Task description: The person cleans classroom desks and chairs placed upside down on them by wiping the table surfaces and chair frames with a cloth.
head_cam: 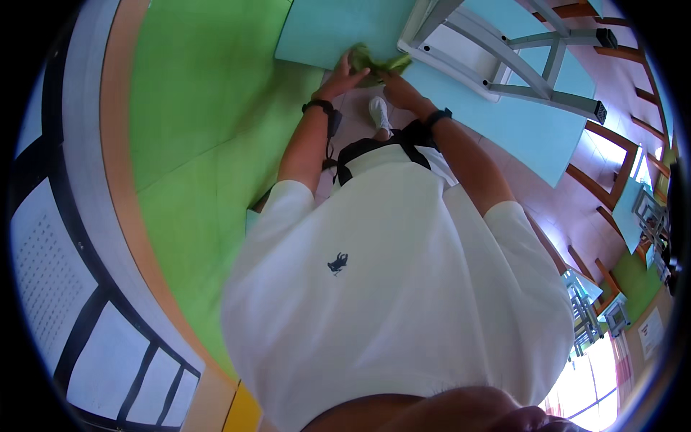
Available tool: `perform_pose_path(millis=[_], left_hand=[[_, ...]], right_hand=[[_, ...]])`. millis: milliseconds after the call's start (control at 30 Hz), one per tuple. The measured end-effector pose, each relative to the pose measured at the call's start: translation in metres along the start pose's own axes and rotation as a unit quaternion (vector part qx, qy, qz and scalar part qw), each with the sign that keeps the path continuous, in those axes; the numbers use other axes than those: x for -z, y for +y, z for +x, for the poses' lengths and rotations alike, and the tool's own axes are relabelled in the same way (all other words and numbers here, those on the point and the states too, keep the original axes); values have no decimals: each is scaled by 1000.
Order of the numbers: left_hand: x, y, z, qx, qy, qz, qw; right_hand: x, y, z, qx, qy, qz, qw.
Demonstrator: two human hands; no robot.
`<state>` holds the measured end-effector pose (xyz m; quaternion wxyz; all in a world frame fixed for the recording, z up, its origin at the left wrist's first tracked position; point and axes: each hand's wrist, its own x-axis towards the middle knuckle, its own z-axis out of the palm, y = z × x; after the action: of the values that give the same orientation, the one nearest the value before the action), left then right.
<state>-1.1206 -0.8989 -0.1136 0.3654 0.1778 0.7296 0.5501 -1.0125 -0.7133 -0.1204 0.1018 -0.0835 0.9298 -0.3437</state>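
Note:
My left hand point(344, 77) and my right hand point(400, 89) grip a crumpled green cloth point(360, 58) between them. The bunched cloth sticks out past the fingers of both hands. Both are near the edge of a light blue tabletop point(345, 32); whether the cloth touches it I cannot tell. A dark band with a small dark box is on the left wrist, and another dark band is on the right wrist.
An upturned stool with grey legs point(496, 48) rests on the blue tabletop to the right. A green wall point(189, 108) runs along my left. Papers in black frames point(48, 270) hang above it. More wooden-legged tables point(610, 162) stand farther right on the tiled floor.

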Motion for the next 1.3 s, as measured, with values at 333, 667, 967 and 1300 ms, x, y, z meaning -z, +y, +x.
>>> perform_pose_path(millis=[333, 667, 967, 1300], left_hand=[[-72, 4, 8, -126, -154, 349, 916], [-191, 30, 22, -293, -105, 401, 861], [-101, 12, -20, -220, -62, 289, 930], [-104, -25, -17, -112, 95, 402, 904]], right_hand=[[28, 26, -49, -258, -84, 6, 962], [59, 72, -158, -247, 76, 90, 962], [34, 33, -35, -189, -110, 222, 950], [37, -11, -22, -95, -37, 174, 979]])
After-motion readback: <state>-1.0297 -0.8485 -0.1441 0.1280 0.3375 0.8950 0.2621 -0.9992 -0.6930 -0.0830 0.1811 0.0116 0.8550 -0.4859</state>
